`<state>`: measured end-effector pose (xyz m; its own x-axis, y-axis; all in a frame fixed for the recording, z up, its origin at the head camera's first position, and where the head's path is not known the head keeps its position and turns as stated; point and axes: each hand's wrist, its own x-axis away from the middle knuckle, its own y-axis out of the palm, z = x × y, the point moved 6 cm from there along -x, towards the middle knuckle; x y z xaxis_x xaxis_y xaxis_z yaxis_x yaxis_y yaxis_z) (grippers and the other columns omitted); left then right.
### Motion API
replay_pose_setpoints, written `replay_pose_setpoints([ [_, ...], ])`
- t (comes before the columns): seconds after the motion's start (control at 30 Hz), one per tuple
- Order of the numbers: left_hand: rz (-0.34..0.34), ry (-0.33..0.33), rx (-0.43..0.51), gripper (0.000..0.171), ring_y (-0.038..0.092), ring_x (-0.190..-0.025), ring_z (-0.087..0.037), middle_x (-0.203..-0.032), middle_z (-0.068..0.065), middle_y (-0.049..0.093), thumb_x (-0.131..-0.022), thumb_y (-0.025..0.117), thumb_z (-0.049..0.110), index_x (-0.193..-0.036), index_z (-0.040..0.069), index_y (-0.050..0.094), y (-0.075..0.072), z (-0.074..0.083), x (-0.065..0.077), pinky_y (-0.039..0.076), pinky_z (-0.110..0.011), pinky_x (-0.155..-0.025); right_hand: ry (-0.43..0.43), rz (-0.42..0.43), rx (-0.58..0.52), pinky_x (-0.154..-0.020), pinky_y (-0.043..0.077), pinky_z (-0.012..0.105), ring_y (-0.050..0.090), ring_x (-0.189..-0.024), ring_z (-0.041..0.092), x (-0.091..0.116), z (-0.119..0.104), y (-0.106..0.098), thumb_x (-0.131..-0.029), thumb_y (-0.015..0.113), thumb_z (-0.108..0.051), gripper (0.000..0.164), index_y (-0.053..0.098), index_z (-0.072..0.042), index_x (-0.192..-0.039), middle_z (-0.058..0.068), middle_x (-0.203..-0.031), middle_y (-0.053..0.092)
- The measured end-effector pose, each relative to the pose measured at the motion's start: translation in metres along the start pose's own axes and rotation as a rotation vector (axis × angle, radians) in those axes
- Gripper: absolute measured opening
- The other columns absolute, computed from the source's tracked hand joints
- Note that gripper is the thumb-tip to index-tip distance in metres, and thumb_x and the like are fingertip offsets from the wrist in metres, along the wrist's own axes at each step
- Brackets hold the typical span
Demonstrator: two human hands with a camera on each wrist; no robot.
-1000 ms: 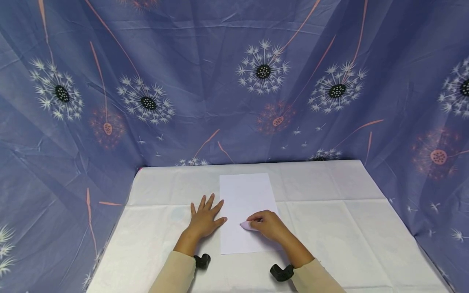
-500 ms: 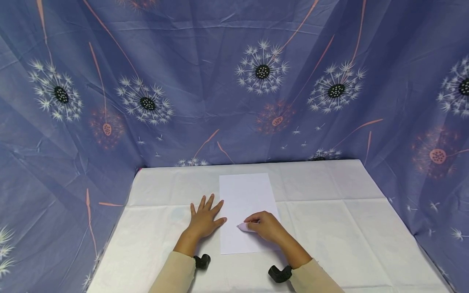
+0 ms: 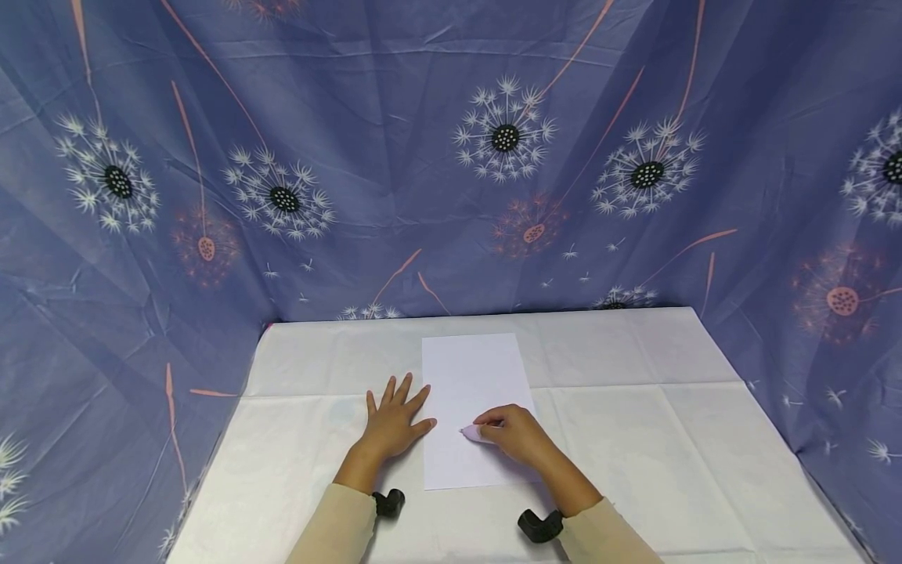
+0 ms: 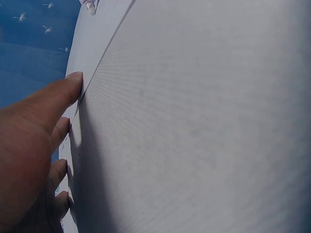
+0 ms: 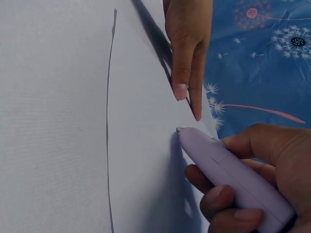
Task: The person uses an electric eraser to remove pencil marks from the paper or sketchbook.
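Lilac pen-style tool (image 5: 235, 175) gripped in curled right hand (image 3: 520, 435). Left hand (image 3: 391, 428) splayed, gripping nothing, touches paper sheet (image 3: 470, 372) only near its edge; sideways drag could skid it.

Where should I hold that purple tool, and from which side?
Grip the purple tool around its long, thick body, probably best from the right: in the head view, its narrow tip points left, over the paper.

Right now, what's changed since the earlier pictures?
The right hand and its lilac pen-like tool shifted slightly left, then back right, ending near where they began. Nothing was gripped anew or released. The left hand and white paper sheet stayed put.
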<state>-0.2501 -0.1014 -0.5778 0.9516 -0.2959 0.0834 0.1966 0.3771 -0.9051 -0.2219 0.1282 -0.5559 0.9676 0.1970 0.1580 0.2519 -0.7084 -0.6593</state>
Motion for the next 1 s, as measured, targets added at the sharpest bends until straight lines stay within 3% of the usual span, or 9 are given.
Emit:
replay_pose_setpoints([
  [0.27, 0.001, -0.001, 0.007, 0.067, 0.01, -0.158, -0.042, -0.17, -0.011, 0.02, -0.096, 0.058, 0.058, -0.154, 0.028, 0.044, 0.0, 0.0, 0.0, 0.001, -0.078, -0.117, 0.0, -0.043, -0.072, -0.056, 0.051, 0.027, 0.059, -0.063, 0.013, 0.002, -0.002, 0.003, -0.092, 0.07, -0.022, 0.017, 0.08, -0.013, -0.102, -0.001, -0.089, 0.069],
  [0.53, 0.001, 0.0, 0.015, 0.067, 0.01, -0.158, -0.042, -0.17, -0.011, 0.02, -0.096, 0.059, 0.057, -0.154, 0.028, 0.044, -0.001, 0.001, 0.001, 0.001, -0.078, -0.116, 0.006, 0.012, -0.011, -0.08, 0.048, 0.032, 0.059, -0.089, 0.011, 0.001, 0.0, 0.0, -0.09, 0.072, -0.024, 0.013, 0.081, -0.019, -0.099, -0.007, -0.094, 0.073],
  [1.0, -0.004, 0.003, 0.018, 0.067, 0.009, -0.158, -0.042, -0.17, -0.011, 0.019, -0.096, 0.058, 0.057, -0.155, 0.027, 0.044, 0.0, 0.0, 0.0, 0.0, -0.078, -0.116, 0.048, 0.036, -0.048, -0.073, 0.048, 0.03, 0.059, -0.087, 0.014, 0.004, 0.005, -0.008, -0.091, 0.073, -0.021, 0.012, 0.081, -0.019, -0.1, 0.0, -0.105, 0.074],
])
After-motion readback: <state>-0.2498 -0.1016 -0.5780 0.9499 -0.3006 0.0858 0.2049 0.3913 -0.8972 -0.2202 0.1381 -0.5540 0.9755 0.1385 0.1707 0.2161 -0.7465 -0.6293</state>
